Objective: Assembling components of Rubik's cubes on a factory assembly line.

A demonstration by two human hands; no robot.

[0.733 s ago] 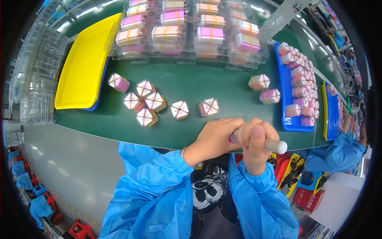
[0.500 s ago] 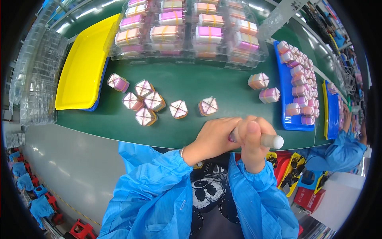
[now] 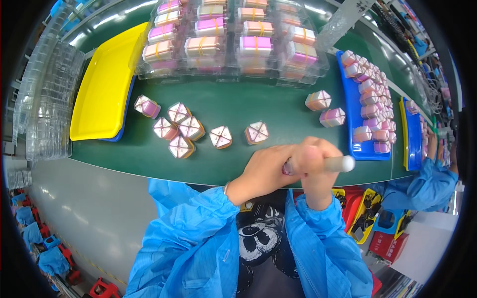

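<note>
My left hand [image 3: 268, 168] is closed around a small block [image 3: 287, 167]; only a pinkish bit of it shows between my hands. Wrapped in my right hand [image 3: 317, 158] is a thick pen-like tool [image 3: 343, 164] with a pale, rounded end pointing right. Its other end is hidden at the block. Just beyond my hands, a white-topped block [image 3: 257, 132] with crossed dark lines stands on the green table [image 3: 223, 99]. Another such block [image 3: 220, 137] is beside it, and a cluster of similar pink and white blocks [image 3: 191, 128] lies farther left.
A yellow tray [image 3: 99, 89] rests on a blue one at left. Clear plastic trays [image 3: 233, 74] of banded pink and peach bundles stand at the back. Two blocks [image 3: 332, 117] lie near a full blue tray [image 3: 355, 144] at right. A co-worker's blue sleeve [image 3: 417, 186] shows beyond.
My right hand has tilted and shifted slightly left over my left hand, and the tool's pale end has risen a little. The left hand keeps its hold on the block.
</note>
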